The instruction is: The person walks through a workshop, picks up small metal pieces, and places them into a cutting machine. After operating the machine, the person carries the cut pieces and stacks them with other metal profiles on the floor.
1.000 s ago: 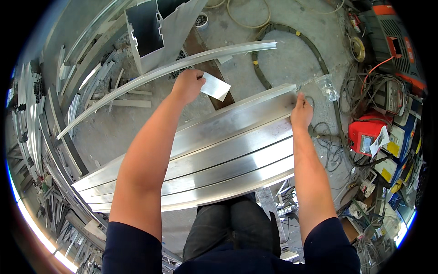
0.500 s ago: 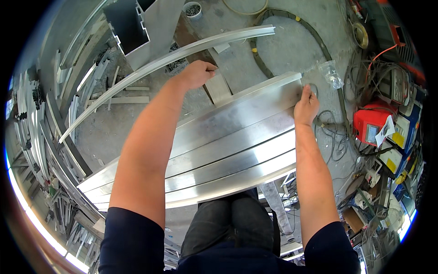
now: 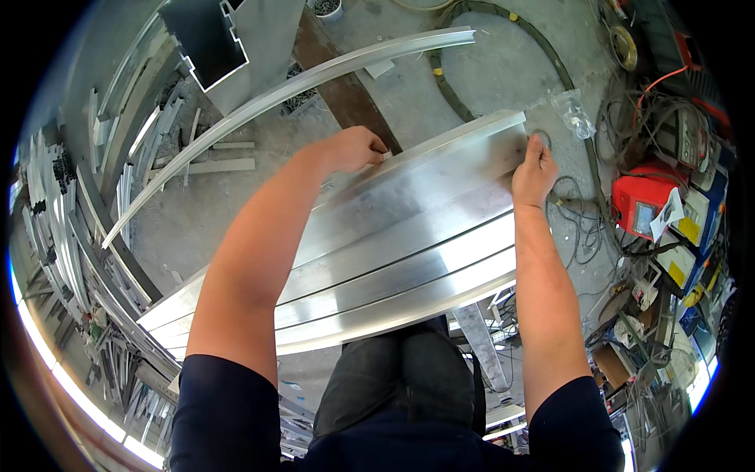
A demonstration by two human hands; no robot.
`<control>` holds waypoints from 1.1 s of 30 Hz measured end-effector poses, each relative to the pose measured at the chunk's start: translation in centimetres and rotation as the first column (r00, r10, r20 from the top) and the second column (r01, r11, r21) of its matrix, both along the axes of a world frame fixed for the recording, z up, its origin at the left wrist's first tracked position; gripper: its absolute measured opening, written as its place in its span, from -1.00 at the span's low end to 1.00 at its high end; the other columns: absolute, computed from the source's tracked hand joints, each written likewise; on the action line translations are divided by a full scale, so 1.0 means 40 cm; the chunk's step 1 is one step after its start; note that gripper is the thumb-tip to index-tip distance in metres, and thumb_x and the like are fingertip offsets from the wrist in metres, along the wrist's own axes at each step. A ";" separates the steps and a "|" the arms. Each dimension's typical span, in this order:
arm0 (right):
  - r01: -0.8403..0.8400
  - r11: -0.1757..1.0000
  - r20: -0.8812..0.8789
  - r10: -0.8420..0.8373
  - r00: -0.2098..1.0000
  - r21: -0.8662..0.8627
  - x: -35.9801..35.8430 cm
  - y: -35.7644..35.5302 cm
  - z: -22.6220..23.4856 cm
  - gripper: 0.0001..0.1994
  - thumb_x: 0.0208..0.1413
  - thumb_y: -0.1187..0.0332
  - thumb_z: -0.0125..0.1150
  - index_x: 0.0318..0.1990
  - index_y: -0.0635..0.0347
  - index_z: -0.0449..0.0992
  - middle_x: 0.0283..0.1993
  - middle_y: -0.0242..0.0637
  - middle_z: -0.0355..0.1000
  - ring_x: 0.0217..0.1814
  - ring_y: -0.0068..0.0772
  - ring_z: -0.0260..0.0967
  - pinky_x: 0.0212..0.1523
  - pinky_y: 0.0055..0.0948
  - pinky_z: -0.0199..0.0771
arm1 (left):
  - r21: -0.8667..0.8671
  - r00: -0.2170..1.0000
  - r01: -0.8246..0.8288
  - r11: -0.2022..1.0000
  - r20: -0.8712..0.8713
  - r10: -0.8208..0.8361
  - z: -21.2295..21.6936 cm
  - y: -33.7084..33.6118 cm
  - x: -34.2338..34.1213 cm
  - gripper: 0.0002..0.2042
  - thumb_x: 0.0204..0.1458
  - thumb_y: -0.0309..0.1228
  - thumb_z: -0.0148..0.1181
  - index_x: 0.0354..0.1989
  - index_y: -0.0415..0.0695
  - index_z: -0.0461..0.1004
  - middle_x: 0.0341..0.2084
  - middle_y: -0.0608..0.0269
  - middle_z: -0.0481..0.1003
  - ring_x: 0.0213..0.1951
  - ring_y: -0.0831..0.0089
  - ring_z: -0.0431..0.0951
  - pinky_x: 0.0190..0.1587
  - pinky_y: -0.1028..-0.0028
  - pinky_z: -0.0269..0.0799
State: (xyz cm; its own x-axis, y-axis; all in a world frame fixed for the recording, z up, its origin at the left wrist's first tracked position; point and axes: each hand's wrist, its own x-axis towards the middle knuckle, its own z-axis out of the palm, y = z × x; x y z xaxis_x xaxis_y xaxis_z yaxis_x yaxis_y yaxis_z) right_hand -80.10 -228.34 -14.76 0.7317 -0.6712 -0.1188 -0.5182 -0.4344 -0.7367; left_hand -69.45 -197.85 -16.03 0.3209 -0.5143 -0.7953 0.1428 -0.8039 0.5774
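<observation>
Long silvery metal profiles (image 3: 401,224) lie side by side in front of me, like a slatted panel, with dark gaps between some of them. At the right end, my right hand (image 3: 535,175) is closed on the panel's end, thumb and fingers near the far corner. My left hand (image 3: 358,149) is closed just past the panel's far edge, its fingertips pinching the end of a flat pale strip (image 3: 387,156). Only that small tip shows; the panel hides the remainder.
A curved metal rail (image 3: 314,82) arcs beyond the panel, near a rusty brown plate (image 3: 346,86) and an upright hollow profile (image 3: 208,47). Loose metal lengths (image 3: 59,212) crowd the left. At the right are a thick hose (image 3: 543,51), a red machine (image 3: 649,200) and tangled cables.
My left hand has come toward me with the pale strip, which has slid almost wholly under the panel, baring the brown plate. My right hand keeps its hold on the panel's end.
</observation>
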 end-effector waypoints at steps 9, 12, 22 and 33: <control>-0.093 0.995 -0.025 0.092 0.995 -0.022 -0.016 -0.015 -0.018 -0.57 0.24 0.05 -0.01 -0.22 0.32 0.52 -0.24 -0.06 0.47 -0.19 -0.11 0.38 -0.12 -0.29 0.33 | -0.044 0.992 -0.091 0.995 0.088 0.094 -0.020 0.018 -0.030 -0.71 0.09 -0.39 0.12 -0.05 -0.26 0.50 -0.17 0.05 0.55 -0.10 0.27 0.52 -0.02 0.37 0.37; -0.217 0.970 0.061 0.224 0.973 -0.110 -0.015 -0.005 -0.004 -0.59 0.24 0.07 -0.02 -0.16 0.29 0.53 -0.18 -0.08 0.46 -0.08 -0.10 0.33 -0.03 -0.26 0.30 | -0.060 0.979 -0.135 0.989 0.145 0.142 -0.022 0.033 -0.040 -0.72 0.09 -0.41 0.10 -0.05 -0.26 0.50 -0.19 0.06 0.56 -0.13 0.31 0.52 -0.05 0.38 0.38; -0.355 0.902 0.057 0.380 0.923 -0.247 -0.008 -0.005 0.014 -0.61 0.21 0.11 0.00 -0.05 0.24 0.51 -0.14 -0.12 0.46 0.01 -0.10 0.28 0.06 -0.22 0.26 | -0.011 0.973 -0.228 0.974 0.019 0.228 -0.017 0.024 -0.042 -0.71 0.06 -0.38 0.12 -0.08 -0.26 0.52 -0.23 0.03 0.57 -0.16 0.26 0.54 -0.09 0.36 0.40; -0.325 0.919 0.035 0.340 0.940 -0.222 -0.012 -0.011 0.000 -0.62 0.16 0.06 0.04 -0.05 0.12 0.52 -0.11 -0.24 0.46 0.02 -0.12 0.29 0.04 -0.22 0.28 | -0.004 0.936 -0.349 0.937 -0.055 0.348 -0.051 0.045 -0.060 -0.67 0.10 -0.29 0.14 -0.02 -0.23 0.49 -0.29 0.19 0.57 -0.26 0.48 0.51 -0.19 0.46 0.39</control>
